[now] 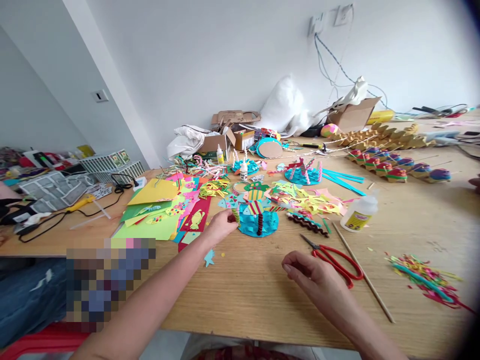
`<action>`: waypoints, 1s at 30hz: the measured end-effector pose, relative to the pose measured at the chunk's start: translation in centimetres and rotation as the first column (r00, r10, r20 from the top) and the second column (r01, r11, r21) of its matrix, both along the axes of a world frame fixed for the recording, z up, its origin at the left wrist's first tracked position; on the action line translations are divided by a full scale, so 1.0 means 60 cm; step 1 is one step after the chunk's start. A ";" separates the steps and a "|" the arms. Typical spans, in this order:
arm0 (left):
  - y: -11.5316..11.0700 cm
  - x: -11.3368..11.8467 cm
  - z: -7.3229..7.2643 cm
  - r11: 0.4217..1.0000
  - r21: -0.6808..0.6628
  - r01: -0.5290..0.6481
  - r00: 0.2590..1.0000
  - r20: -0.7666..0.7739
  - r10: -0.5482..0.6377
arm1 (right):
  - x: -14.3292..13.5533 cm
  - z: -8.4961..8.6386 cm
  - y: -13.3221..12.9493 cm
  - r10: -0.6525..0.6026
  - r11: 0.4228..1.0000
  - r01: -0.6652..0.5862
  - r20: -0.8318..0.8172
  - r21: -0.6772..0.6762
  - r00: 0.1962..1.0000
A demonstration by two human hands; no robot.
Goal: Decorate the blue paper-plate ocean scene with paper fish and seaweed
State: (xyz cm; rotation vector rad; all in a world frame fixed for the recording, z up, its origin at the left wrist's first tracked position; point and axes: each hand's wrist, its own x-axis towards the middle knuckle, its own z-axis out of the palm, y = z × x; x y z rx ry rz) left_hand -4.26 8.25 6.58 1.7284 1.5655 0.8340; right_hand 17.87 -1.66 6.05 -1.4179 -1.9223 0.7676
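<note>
Near the frame's centre, a striped paper coil [235, 215] is pinched by the left hand [219, 227] at the edge of the blue paper disc [258, 223]. The right hand [313, 275] – loosely curled, holding nothing – rests lower right of centre, just beside the red scissors [335, 260].

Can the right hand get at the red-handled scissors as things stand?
Probably yes. The right hand rests on the wooden table right beside the red-handled scissors, nothing lies between them, and it looks empty. The thin wooden stick lies on their far side.
</note>
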 end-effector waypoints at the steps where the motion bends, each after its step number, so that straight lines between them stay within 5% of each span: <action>1: 0.004 -0.001 -0.004 1.000 0.001 0.001 1.000 -0.002 -0.001 | 0.001 -0.001 0.000 0.005 1.000 -0.005 0.005 -0.005 1.000; 9: 0.014 -0.003 -0.025 1.000 -0.021 -0.001 1.000 -0.006 0.001 | 0.008 -0.004 0.001 0.029 0.999 -0.028 0.053 -0.023 0.998; 30: 0.023 0.009 -0.023 1.000 -0.023 -0.021 0.991 -0.134 0.017 | 0.006 -0.016 0.008 0.083 0.995 -0.077 0.107 -0.065 0.991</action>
